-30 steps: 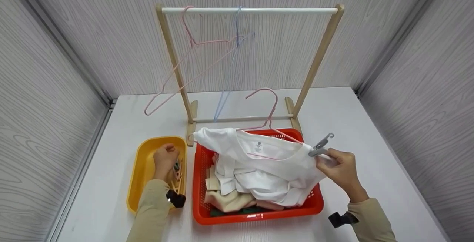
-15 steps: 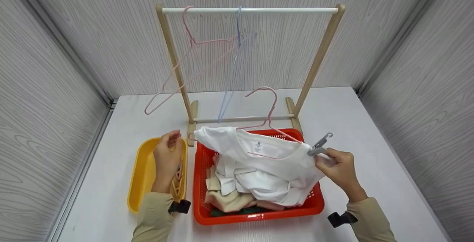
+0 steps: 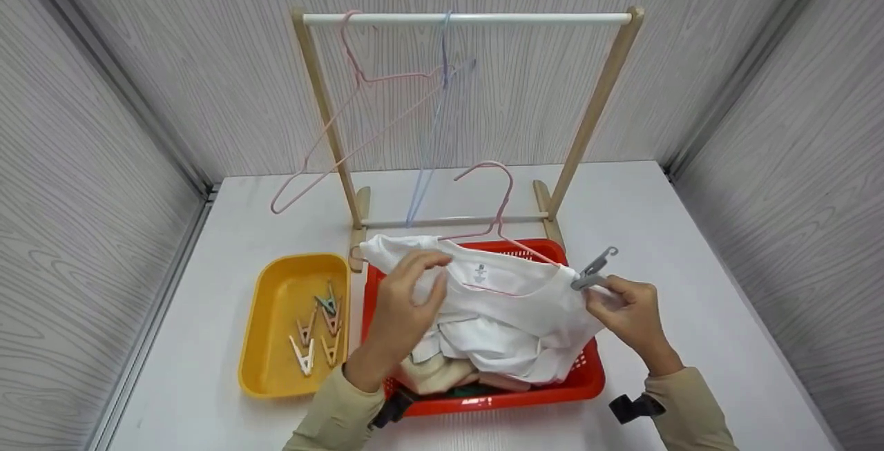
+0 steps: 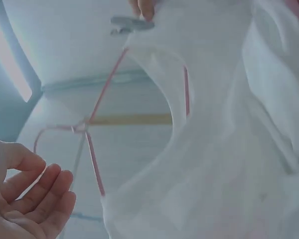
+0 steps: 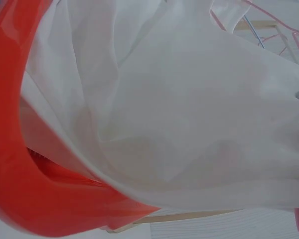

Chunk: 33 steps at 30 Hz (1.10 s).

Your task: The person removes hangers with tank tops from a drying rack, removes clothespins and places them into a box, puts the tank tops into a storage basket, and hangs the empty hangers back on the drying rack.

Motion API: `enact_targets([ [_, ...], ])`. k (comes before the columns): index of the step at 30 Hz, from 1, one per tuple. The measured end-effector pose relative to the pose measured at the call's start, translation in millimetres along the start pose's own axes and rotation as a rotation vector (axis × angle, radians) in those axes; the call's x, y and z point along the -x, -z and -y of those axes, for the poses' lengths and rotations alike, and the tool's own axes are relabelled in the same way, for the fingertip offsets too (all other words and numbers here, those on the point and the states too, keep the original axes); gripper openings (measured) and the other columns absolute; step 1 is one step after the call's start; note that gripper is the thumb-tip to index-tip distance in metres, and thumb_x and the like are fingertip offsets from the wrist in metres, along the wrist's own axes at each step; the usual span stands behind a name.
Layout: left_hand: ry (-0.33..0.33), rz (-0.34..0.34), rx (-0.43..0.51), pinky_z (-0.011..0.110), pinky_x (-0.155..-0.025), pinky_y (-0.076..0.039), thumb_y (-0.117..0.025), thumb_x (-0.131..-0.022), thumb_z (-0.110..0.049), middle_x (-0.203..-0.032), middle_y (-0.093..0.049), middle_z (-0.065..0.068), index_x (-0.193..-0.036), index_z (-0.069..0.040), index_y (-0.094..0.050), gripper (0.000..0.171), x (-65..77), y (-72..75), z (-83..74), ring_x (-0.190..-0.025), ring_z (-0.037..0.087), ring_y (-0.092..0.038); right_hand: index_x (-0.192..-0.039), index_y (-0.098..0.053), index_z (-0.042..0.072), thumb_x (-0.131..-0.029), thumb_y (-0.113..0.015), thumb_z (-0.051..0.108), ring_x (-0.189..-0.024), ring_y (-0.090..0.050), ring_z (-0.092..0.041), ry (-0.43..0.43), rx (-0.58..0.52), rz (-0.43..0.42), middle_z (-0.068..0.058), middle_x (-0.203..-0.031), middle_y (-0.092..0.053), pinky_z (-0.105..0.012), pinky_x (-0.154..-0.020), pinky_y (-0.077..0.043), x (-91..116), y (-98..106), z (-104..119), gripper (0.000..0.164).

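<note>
A white shirt (image 3: 532, 306) hangs on a pink hanger (image 3: 503, 216) over the red basket (image 3: 476, 406). At its right shoulder my right hand (image 3: 634, 316) pinches a grey clothespin (image 3: 592, 275) that has a small hook; the exact grip is partly hidden by the fingers. My left hand (image 3: 400, 313) hovers by the shirt's left shoulder, thumb and fingers loosely bent. In the left wrist view this hand (image 4: 32, 199) shows nothing between its fingers, apart from the cloth. The right wrist view is mostly filled by the shirt (image 5: 199, 114), and little of the right hand shows there.
A yellow tray (image 3: 266, 361) with several clothespins (image 3: 331, 320) stands left of the basket. Behind is a rack (image 3: 539, 20) bearing a pink hanger (image 3: 397, 78) and a blue hanger (image 3: 431, 154). Beige and green cloth (image 3: 431, 375) lies in the basket.
My left hand has risen out of the yellow tray and moved right to the shirt's left shoulder, uncovering the clothespins. The right hand stays almost still at the grey clothespin.
</note>
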State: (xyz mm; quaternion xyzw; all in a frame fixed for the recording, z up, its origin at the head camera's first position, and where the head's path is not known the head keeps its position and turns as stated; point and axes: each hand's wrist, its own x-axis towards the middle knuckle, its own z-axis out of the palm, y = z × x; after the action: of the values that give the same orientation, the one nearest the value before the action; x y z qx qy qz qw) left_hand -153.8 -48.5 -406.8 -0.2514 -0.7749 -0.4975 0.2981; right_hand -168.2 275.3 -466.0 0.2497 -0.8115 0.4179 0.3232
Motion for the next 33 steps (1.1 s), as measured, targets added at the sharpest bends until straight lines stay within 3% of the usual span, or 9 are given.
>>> enact_targets([
  [7,-0.083,0.246,0.073,0.030,-0.098,-0.054,-0.062,-0.089,-0.003,-0.112,-0.068,0.012,-0.113,0.000,-0.064,0.024,0.3,-46.2,-32.0,-0.109,0.020,-0.065,-0.074,-0.070,-0.003,-0.060,-0.071,-0.020,-0.049,-0.038,-0.004,0.006,0.017,0.008,-0.017,-0.063,-0.068,-0.008,-0.048,-0.038,-1,-1,1,0.022],
  [13,-0.135,0.396,0.036,0.027,-0.106,-0.048,-0.060,-0.092,-0.006,-0.123,-0.064,0.014,-0.123,0.003,-0.058,0.033,-4.9,-77.2,-47.9,-0.118,0.021,-0.062,-0.076,-0.071,-0.004,-0.058,-0.072,-0.020,-0.046,-0.038,-0.004,0.057,0.051,0.007,-0.017,-0.065,-0.070,-0.007,-0.047,-0.038,-2,-2,0,0.024],
  [16,-0.196,0.416,-0.060,0.023,-0.105,-0.048,-0.060,-0.093,-0.009,-0.126,-0.063,0.013,-0.127,0.002,-0.056,0.036,-11.2,-92.4,-52.2,-0.117,0.019,-0.062,-0.076,-0.071,-0.005,-0.058,-0.071,-0.020,-0.046,-0.037,-0.003,0.060,0.033,0.007,-0.017,-0.063,-0.069,-0.008,-0.046,-0.036,-3,-3,1,0.023],
  [20,-0.255,0.389,-0.196,0.019,-0.103,-0.047,-0.060,-0.093,-0.012,-0.128,-0.063,0.011,-0.130,0.000,-0.055,0.039,-20.0,-110.9,-54.5,-0.118,0.016,-0.062,-0.074,-0.070,-0.005,-0.057,-0.072,-0.019,-0.049,-0.038,0.000,0.052,0.024,0.011,-0.016,-0.060,-0.067,-0.010,-0.046,-0.036,-5,-5,4,0.023],
  [23,-0.243,0.394,-0.249,0.019,-0.103,-0.047,-0.059,-0.094,-0.016,-0.130,-0.062,0.010,-0.131,-0.001,-0.055,0.040,-25.5,-120.0,-56.8,-0.120,0.016,-0.061,-0.073,-0.069,-0.004,-0.056,-0.073,-0.019,-0.052,-0.044,0.003,0.056,0.045,0.012,-0.015,-0.061,-0.067,-0.006,-0.052,-0.042,-6,-5,5,0.023],
  [26,-0.198,0.444,-0.288,0.019,-0.103,-0.046,-0.057,-0.096,-0.019,-0.134,-0.060,0.009,-0.134,-0.002,-0.053,0.042,-29.8,-124.5,-60.8,-0.124,0.015,-0.059,-0.071,-0.067,-0.004,-0.057,-0.074,-0.018,-0.055,-0.049,0.004,0.069,0.044,0.010,-0.016,-0.060,-0.067,-0.004,-0.059,-0.047,-6,-4,5,0.021],
  [30,-0.151,0.518,-0.318,0.020,-0.104,-0.045,-0.056,-0.097,-0.020,-0.139,-0.058,0.008,-0.138,-0.002,-0.049,0.045,-32.8,-127.9,-64.5,-0.128,0.015,-0.057,-0.070,-0.066,-0.004,-0.059,-0.073,-0.017,-0.056,-0.049,0.004,0.073,0.032,0.005,-0.017,-0.060,-0.066,-0.003,-0.060,-0.047,-7,-4,6,0.018],
  [33,-0.159,0.539,-0.332,0.019,-0.104,-0.046,-0.056,-0.097,-0.018,-0.137,-0.059,0.008,-0.138,-0.002,-0.048,0.045,-33.3,-129.8,-64.8,-0.126,0.015,-0.058,-0.070,-0.066,-0.005,-0.059,-0.071,-0.018,-0.057,-0.048,0.005,0.064,0.042,0.005,-0.016,-0.061,-0.067,-0.002,-0.062,-0.047,-6,-4,7,0.018],
])
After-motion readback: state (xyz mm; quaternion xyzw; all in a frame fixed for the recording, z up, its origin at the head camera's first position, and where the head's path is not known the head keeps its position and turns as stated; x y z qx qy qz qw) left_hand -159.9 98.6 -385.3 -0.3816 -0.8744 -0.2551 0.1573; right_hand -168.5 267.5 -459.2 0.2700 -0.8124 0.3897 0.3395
